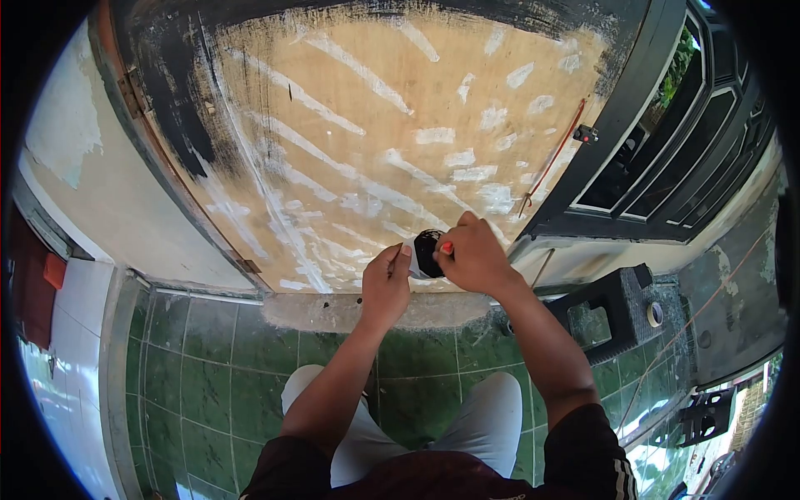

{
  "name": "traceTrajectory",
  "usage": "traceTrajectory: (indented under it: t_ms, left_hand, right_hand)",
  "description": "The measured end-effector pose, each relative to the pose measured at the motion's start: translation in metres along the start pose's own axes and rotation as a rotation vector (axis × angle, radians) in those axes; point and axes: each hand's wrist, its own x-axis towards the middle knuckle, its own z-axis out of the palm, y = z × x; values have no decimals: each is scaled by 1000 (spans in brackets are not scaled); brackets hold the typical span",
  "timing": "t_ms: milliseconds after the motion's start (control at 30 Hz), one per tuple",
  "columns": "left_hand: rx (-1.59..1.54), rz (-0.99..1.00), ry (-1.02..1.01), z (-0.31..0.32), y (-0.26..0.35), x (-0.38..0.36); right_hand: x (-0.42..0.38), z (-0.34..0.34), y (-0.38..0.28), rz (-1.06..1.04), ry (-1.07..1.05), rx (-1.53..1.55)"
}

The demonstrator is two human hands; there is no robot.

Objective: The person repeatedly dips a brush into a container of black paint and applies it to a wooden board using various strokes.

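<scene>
In front of my knees, my left hand [386,285] is closed with thumb and fingers on the rim of a small pale cup [427,253] with black paint inside. Just to its right, my right hand [477,258] is closed in a fist around a tool, at the cup's edge. Only a red-orange end [447,247] of that tool shows; its working end is hidden by the cup and my fingers. Behind both hands stands a wooden door panel [367,108], bare tan with white filler streaks and black paint along its top and left edges.
A black plastic stool [612,312] lies at the right, with a roll of tape [655,314] on it. A red cord [560,154] hangs by the door latch [587,134]. Black window shutters [692,133] stand at the upper right. Green tiles [250,358] cover the floor.
</scene>
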Motion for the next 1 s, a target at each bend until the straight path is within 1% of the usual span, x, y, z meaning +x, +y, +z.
traceTrajectory:
  t_ms: [100,200,300,400,500,600,700,800,833,933,1000]
  left_hand:
    - [9,-14,-2,1,-1,1]
    - [15,-28,9,-2,-1,3]
    - [14,-24,18,-3,0,5]
    - [-1,-16,31,-2,3,9]
    - [-7,-9,33,-3,4,9]
    - [-59,-11,37,-2,4,11]
    - [-59,-16,61,-1,5,12]
    - [-60,-3,71,-2,6,13]
    - [-68,-3,73,-2,6,13]
    - [-90,6,80,-2,3,15]
    - [-95,9,83,-2,3,15]
  right_hand:
    - [2,-2,-5,209,-40,217]
    - [2,4,4,172,70,196]
    - [2,10,2,44,3,11]
    - [5,9,1,-26,204,29]
    - [8,14,-1,36,63,112]
    - [9,9,-4,5,127,61]
    - [11,-19,-11,52,301,146]
    - [11,-51,-19,24,337,185]
    - [10,-59,-26,45,356,198]
    - [5,-60,-32,62,395,198]
    - [2,-38,-21,37,320,168]
